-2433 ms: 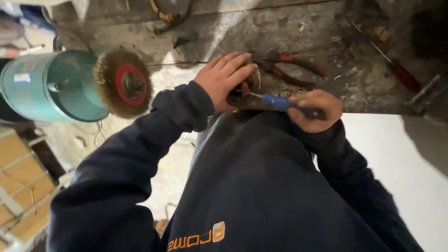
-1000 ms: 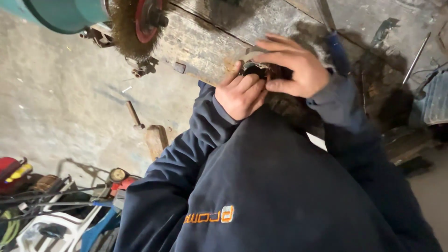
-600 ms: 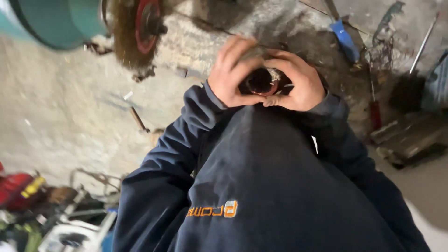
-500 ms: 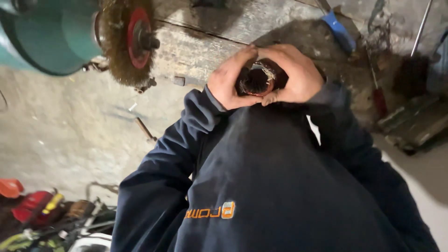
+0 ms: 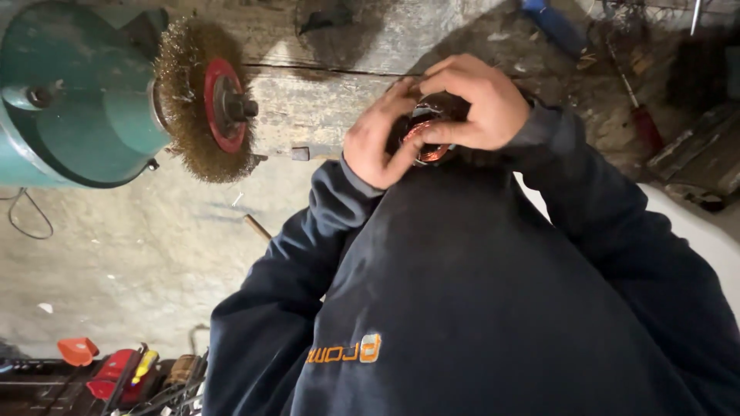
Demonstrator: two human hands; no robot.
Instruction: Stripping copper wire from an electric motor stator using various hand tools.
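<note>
We cup the round copper-wound part (image 5: pixel 426 139) between both hands, left hand (image 5: pixel 378 142) gripping at nine o'clock, right hand (image 5: pixel 474 104) clasping from one.

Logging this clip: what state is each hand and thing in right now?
Left hand: closed on the coil.
Right hand: closed on the coil from the other side.
Coil: held up between both hands, off the bench, mostly hidden.
Wire wheel: mounted on the green grinder, untouched.
Blue-handled tool: lying on the bench.
</note>
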